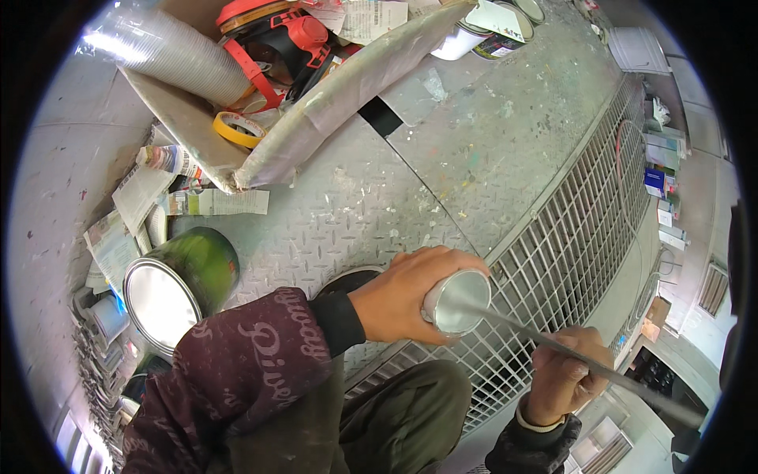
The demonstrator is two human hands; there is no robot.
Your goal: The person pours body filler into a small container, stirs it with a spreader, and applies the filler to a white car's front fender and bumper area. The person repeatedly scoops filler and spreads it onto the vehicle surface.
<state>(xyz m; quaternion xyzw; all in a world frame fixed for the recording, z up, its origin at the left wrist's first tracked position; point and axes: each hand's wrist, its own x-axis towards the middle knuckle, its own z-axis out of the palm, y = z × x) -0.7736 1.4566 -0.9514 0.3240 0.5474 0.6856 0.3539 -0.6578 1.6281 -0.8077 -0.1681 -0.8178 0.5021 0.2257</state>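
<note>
My left hand point(404, 294) is wrapped round a small cup point(452, 314) with silvery-grey paint in it, its mouth facing up toward me. A long, thin grey mixing stick point(651, 393) slants from the cup out to the lower right, its inner end in the cup's mouth. My right hand point(570, 373) grips the stick partway along, fingers curled round it. Below the cup is my knee point(422, 403) in dark trousers. Partly hidden behind my left hand is a dark, rounded object point(347, 280), whose kind I cannot make out.
A large green metal can point(207, 265) lies tilted at left. Beyond it, a shallow box point(339, 95) holds stacked clear cups point(170, 59), a red-and-black respirator mask point(292, 43) and yellow tape point(238, 129). Paint cans point(501, 46) stand at the far side. Metal floor grating point(564, 229) runs along the right.
</note>
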